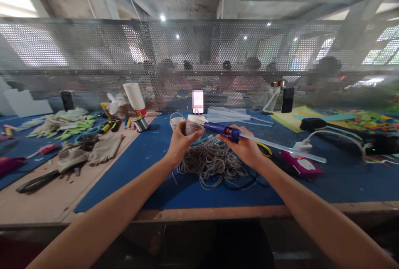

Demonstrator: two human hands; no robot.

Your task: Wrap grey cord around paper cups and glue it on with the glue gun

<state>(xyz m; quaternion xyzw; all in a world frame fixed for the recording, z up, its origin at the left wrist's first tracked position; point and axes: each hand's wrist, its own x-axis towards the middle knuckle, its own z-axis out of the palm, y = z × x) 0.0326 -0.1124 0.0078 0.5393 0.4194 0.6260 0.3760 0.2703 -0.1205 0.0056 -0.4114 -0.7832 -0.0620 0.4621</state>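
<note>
My left hand (182,142) is wrapped round a small white cup (195,123) that has cord wound about its side. A blue hot glue gun (222,129) is gripped in my right hand (245,146), its nozzle at the cup's right side; whether it touches I cannot tell. A long clear glue stick (283,147) sticks out of the gun's back end. Beneath both hands lies a loose heap of grey cord (215,163). Just behind my left hand stands a little basket with a handle (176,120), partly hidden.
Clear glue sticks (229,115) lie behind the hands. A lit phone (198,101) stands at the back. To the left are stacked paper cups (134,96), work gloves (106,149) and pliers. A magenta box (301,164) and white charger (302,146) with cable sit right. Perforated metal screen (205,45) behind.
</note>
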